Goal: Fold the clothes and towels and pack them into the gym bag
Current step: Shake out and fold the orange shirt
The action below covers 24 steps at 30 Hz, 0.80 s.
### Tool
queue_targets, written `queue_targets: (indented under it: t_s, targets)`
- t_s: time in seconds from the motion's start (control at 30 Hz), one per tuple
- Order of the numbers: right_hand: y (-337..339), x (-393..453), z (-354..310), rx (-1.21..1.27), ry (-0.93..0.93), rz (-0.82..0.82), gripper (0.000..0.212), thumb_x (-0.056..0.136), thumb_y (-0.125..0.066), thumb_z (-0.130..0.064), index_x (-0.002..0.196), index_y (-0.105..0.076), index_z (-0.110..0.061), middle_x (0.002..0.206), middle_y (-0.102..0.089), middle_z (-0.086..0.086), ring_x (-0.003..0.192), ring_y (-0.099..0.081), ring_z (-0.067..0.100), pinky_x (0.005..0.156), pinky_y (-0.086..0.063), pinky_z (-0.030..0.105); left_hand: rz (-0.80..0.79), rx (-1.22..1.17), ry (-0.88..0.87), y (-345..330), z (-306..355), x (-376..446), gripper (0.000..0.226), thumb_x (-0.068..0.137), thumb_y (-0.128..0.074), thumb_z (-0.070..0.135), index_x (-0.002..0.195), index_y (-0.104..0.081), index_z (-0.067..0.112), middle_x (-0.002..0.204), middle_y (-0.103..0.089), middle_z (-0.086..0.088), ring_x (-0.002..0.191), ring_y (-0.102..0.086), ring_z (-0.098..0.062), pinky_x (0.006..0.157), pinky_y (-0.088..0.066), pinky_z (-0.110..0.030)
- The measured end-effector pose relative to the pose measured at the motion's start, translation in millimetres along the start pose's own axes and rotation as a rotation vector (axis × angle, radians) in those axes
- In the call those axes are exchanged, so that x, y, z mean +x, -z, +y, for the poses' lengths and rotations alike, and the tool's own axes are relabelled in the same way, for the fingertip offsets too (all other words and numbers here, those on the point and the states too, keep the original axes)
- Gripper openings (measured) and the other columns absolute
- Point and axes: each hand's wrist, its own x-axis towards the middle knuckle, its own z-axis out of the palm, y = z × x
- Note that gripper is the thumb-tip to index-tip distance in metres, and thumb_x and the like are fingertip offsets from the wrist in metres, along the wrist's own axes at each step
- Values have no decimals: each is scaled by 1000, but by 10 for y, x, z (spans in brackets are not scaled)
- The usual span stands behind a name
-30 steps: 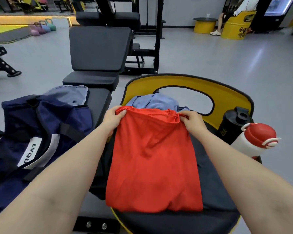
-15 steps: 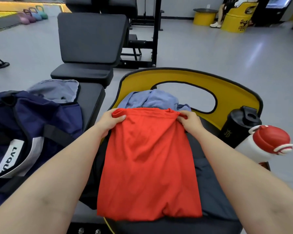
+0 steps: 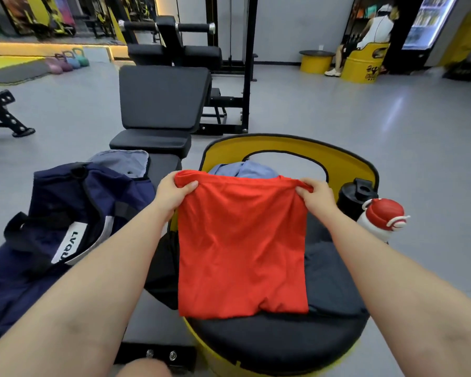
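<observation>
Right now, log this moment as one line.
left hand: grips red shirt top corner | right hand: grips other corner | shirt over yellow barrel seat | navy gym bag: open, left

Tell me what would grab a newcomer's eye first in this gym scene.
The bright red fabric garment in the centre, pinched at its top corners by the left hand and right hand over a round yellow barrel seat. Left of it, an open navy gym bag lies on a black bench.
</observation>
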Motion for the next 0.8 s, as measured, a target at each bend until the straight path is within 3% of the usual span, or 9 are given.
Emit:
queue_targets:
  t_s: [0.1,0.2,0.37,0.47,0.57,0.67,0.73,0.8]
  targets:
    - [189,-191,-126,11,11,17,15,91,-59,-9,102,-69,-8,99,-67,9,104,-61,31,81,-42,30,-5,-19,33,128,160,-216,36,83,-71,10,117,-62,2,110,-65,-13,95,-60,-21,82,-48,-29]
    - [363,-406,-266,35,20,48,14,90,-60,-8,101,-69,-9,101,-67,8,102,-60,27,88,-45,33,-11,-49,-6,245,356,-461,32,84,-70,11,115,-62,7,105,-65,-9,90,-61,-18,74,-50,-23]
    - [616,-798,-479,64,58,80,16,91,-60,-7,104,-68,-8,97,-62,4,93,-53,16,78,-38,24,-36,-56,-107,417,643,-859,34,86,-68,15,118,-61,5,106,-65,-8,89,-61,-12,72,-49,-16]
    - [762,-1026,-573,83,81,80,13,91,-59,-6,99,-66,-13,85,-58,-2,86,-53,18,66,-39,25,-64,-19,-170,511,767,-1104,29,87,-67,15,114,-62,7,107,-66,-8,95,-61,-16,80,-49,-19]
    - [886,-1230,-609,60,119,62,15,91,-60,-5,103,-67,-9,91,-59,1,90,-52,16,74,-36,24,-104,47,-200,624,829,-1300,26,86,-69,17,111,-63,13,105,-66,-4,100,-60,-17,90,-46,-27]
    - [1002,-1370,-607,23,131,-13,16,92,-59,-8,106,-67,-7,96,-61,5,93,-53,17,78,-36,24,-150,76,-176,712,849,-1440,38,82,-74,24,116,-64,12,109,-67,-5,102,-61,-19,95,-46,-32]
    - [1066,-1422,-590,13,119,-59,16,92,-59,-10,106,-67,-8,99,-62,6,94,-55,19,79,-39,26,-191,65,-149,723,878,-1526,33,85,-70,18,117,-62,10,102,-67,-3,95,-62,-17,86,-50,-28]
    - [1120,-1450,-570,-1,114,-81,13,92,-60,-11,103,-66,-12,98,-62,5,94,-55,18,80,-39,27,-230,54,-118,701,900,-1569,30,88,-65,14,117,-61,9,94,-65,0,84,-61,-13,64,-51,-17]
